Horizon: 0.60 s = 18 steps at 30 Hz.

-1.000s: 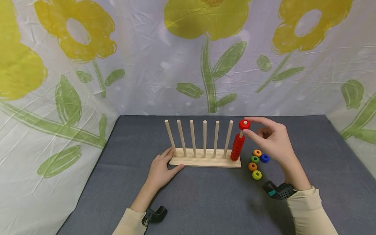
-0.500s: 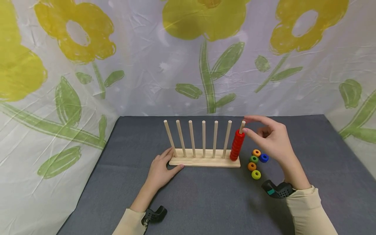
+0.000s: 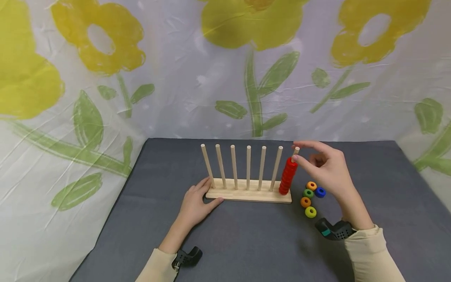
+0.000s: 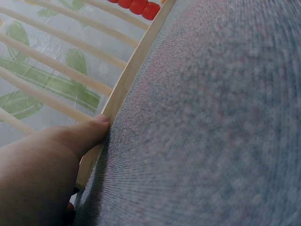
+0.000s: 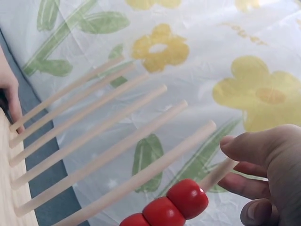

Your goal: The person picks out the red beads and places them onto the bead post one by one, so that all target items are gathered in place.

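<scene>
A wooden peg stand with a row of upright pegs stands on the dark cloth. Its rightmost peg carries a stack of several red beads, with the bare peg tip above them. My left hand grips the stand's left end; in the left wrist view the thumb presses the base's edge. My right hand is at the top of the rightmost peg, thumb and forefinger parted either side of the tip. In the right wrist view no bead is between those fingers, and the red beads sit below them.
Right of the stand lie loose beads: two orange ones, a green one, a blue one and a yellow one. A flower-printed sheet hangs behind the cloth-covered table.
The red bead that my right hand held at the peg tip has been let go and dropped onto the stack. Both hands stay about where they were; the head view shifted slightly.
</scene>
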### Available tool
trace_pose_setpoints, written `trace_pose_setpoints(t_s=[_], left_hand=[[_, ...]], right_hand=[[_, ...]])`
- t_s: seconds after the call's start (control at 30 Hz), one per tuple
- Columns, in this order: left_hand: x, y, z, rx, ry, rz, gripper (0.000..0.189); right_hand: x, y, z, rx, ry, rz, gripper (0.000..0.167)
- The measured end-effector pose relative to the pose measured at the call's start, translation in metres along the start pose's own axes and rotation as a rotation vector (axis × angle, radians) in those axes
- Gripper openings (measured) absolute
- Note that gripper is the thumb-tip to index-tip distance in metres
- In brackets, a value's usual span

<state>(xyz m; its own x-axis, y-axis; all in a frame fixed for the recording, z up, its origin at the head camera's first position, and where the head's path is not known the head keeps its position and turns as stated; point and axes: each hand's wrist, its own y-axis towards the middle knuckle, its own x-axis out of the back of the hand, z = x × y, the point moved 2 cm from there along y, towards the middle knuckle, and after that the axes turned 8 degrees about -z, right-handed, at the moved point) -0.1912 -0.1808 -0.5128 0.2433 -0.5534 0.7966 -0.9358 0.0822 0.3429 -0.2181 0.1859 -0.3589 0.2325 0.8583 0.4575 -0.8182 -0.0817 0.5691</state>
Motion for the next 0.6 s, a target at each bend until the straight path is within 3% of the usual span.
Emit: trace_pose_setpoints(t_s=[0.2, 0.43, 0.5, 0.6], left_hand=[[-0.002, -0.007, -0.004, -0.001, -0.004, 0.006, 0.083], [-0.007, -0.003, -0.007, -0.02, -0.012, 0.002, 0.082], [-0.009, -0.003, -0.005, -0.018, -0.009, 0.023, 0.083], [-0.01, -0.006, -0.001, 0.013, -0.038, 0.062, 0.082]], right_hand=[[0.011, -0.006, 0.005, -0.034, 0.019, -0.014, 0.032], [0.028, -0.009, 0.001, -0.072, 0.054, -0.043, 0.028], [0.03, -0.012, -0.006, -0.097, 0.025, -0.017, 0.028], [0.031, -0.017, -0.017, -0.142, -0.048, 0.094, 0.025]])
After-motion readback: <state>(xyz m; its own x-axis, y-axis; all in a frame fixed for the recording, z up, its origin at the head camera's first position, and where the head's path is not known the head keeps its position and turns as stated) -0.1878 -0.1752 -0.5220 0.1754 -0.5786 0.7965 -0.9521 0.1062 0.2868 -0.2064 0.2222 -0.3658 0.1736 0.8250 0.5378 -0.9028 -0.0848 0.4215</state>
